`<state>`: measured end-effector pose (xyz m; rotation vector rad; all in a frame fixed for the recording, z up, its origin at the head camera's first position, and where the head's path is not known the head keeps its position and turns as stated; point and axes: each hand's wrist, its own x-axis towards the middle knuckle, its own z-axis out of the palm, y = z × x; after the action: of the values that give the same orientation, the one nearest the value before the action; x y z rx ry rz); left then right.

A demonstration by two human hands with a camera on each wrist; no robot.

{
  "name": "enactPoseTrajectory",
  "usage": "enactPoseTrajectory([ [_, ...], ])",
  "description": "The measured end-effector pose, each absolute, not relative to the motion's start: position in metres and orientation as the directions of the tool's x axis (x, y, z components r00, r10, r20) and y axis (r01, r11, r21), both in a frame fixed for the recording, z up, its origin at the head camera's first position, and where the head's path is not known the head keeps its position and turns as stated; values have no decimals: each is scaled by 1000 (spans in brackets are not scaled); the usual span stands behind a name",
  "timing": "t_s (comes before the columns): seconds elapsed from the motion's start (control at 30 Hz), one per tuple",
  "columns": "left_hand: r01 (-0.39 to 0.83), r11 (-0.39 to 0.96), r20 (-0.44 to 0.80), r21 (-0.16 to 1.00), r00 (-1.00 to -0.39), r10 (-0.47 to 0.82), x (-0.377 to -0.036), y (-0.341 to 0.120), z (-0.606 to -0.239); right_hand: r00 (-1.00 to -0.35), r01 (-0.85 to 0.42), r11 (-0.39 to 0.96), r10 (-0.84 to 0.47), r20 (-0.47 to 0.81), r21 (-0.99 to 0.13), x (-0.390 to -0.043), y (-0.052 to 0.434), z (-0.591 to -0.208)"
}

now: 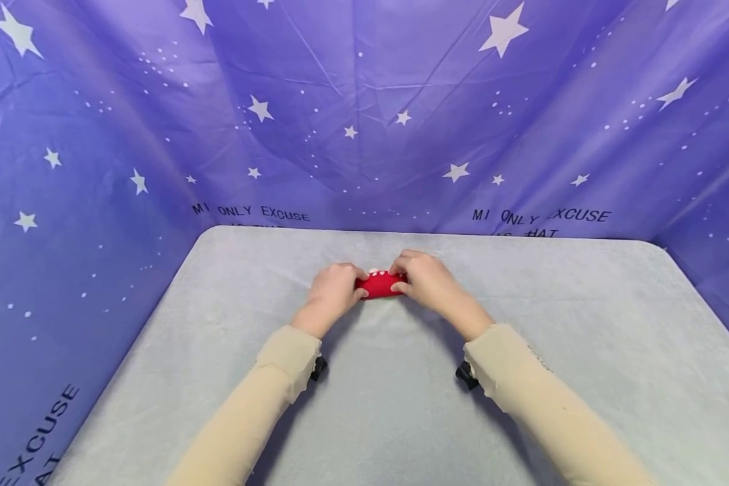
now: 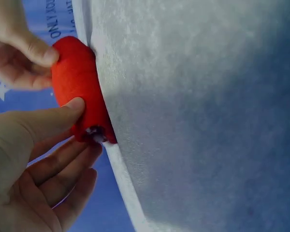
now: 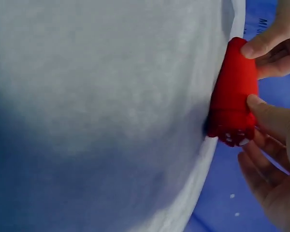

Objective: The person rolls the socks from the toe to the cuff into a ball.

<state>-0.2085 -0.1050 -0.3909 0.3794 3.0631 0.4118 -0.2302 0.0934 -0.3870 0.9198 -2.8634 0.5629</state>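
- a small rolled red cloth bundle with white dots [image 1: 379,284] is seen just above the centre of the head view, lying on the grey fleece-covered table [image 1: 583,337].
- its left end is pinched by the left hand [image 1: 333,291], thumb on the near side and fingers curled round the far side.
- its right end is pinched the same way by the right hand [image 1: 424,278].
- beige sleeves [image 1: 541,398] cover both forearms.
- a purple star-printed fabric backdrop [image 1: 364,101] fills the upper frame.

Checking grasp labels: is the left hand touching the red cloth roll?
Touching. In the left wrist view the left hand has its thumb pressed on the red cloth roll; the head view agrees.
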Motion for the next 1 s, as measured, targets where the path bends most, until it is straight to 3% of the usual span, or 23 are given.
enactPoseTrajectory([
  [0.17, 170, 908, -26, 383, -981, 194, -216, -110, -396, -823, -563, 738, -543, 169, -372, -231, 100, -395],
  [0.47, 96, 815, -61, 572, -986, 158, -230, -119, -401, -872, -413, 652, -485, 70, -636, -250, 110, -403],
  [0.63, 62, 782, -109, 620, -981, 164, -237, -119, -399, -854, -442, 641, -515, 75, -627, -250, 116, -406],
  [0.83, 73, 801, -114, 594, -978, 173, -240, -120, -392, -840, -516, 697, -525, 135, -498, -251, 103, -402],
  [1.0, 269, 855, -27, 444, -949, 313, -222, -109, -379, -844, -492, 694, -529, 91, -526, -247, 102, -390],
])
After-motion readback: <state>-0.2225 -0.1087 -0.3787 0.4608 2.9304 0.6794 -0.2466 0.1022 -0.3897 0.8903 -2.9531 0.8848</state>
